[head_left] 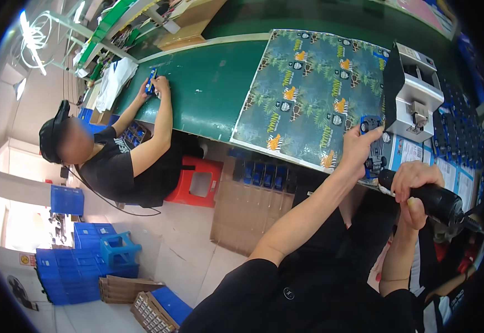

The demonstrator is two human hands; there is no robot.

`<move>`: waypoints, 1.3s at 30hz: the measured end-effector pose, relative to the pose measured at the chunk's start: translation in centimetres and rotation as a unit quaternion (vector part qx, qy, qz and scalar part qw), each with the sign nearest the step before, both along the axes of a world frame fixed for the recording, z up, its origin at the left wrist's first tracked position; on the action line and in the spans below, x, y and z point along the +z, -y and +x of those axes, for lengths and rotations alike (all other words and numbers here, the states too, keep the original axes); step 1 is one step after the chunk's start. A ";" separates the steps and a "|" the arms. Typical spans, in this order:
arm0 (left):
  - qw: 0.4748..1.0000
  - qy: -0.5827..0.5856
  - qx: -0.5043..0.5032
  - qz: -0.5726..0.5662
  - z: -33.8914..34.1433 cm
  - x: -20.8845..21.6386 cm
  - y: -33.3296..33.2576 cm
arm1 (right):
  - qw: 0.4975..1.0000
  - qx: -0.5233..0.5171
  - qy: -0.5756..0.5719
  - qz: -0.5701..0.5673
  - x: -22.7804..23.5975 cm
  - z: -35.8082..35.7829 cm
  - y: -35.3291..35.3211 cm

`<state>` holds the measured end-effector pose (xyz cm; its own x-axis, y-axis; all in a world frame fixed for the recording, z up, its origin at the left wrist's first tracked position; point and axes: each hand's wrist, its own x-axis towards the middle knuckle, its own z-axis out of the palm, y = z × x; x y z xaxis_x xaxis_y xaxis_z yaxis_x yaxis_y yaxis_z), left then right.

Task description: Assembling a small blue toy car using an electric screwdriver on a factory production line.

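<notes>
My left hand (pixel 357 147) is closed around a dark toy car (pixel 375 149) with black wheels and blue edges, held at the front edge of the bench. My right hand (pixel 417 182) wraps round a black electric screwdriver (pixel 437 202), its front end pointing left toward the car's near end. Whether the bit touches the car I cannot tell. Just beyond the car stands a silver, box-shaped screw feeder (pixel 417 91). Under my left hand's side lies a printed sheet (pixel 303 94) with animals and leaves.
Rows of blue and black car parts (pixel 457 130) lie right of the feeder. Left along the green bench (pixel 214 83), a co-worker (pixel 136 150) handles a blue toy part (pixel 151 82). A red stool (pixel 196 182), cardboard (pixel 253 205) and blue crates (pixel 67 272) are on the floor side.
</notes>
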<state>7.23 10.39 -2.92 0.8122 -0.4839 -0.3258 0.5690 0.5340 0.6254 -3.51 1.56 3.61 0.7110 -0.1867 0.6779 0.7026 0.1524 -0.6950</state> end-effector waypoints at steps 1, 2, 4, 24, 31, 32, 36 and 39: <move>1.000 0.015 0.001 0.001 0.1 -0.3 -0.3 | 1.000 0.006 0.003 -0.003 -0.1 0.2 0.0; 1.000 0.029 0.000 0.000 0.2 -0.6 -0.4 | 1.000 0.015 0.000 0.016 -0.2 0.2 0.0; 0.999 0.041 0.002 0.005 0.1 -0.6 -0.7 | 0.999 0.008 -0.013 0.039 -0.2 -0.2 0.1; 0.998 0.051 0.000 -0.037 0.1 -1.8 -1.1 | 0.992 0.016 0.088 0.087 3.3 2.4 4.2; 0.995 0.098 0.001 -0.007 -1.0 -1.1 -1.1 | 0.994 -0.055 0.073 0.054 2.8 5.4 2.6; 0.995 0.103 0.006 -0.008 -0.9 -1.2 -0.9 | 0.995 -0.053 0.072 0.049 2.6 5.7 2.6; 0.992 0.123 0.003 0.028 -1.2 -1.8 -0.9 | 0.994 -0.059 0.065 0.063 2.3 6.0 1.8; 0.993 0.117 -0.025 0.018 -1.4 -1.5 -1.4 | 0.996 -0.055 0.043 0.057 2.2 5.7 1.7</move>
<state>5.84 11.76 -4.43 0.8430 -0.5169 -0.1489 0.4308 0.4829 0.7624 2.18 -0.15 5.83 0.6223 -0.3397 0.7052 0.7756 0.1461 -0.6141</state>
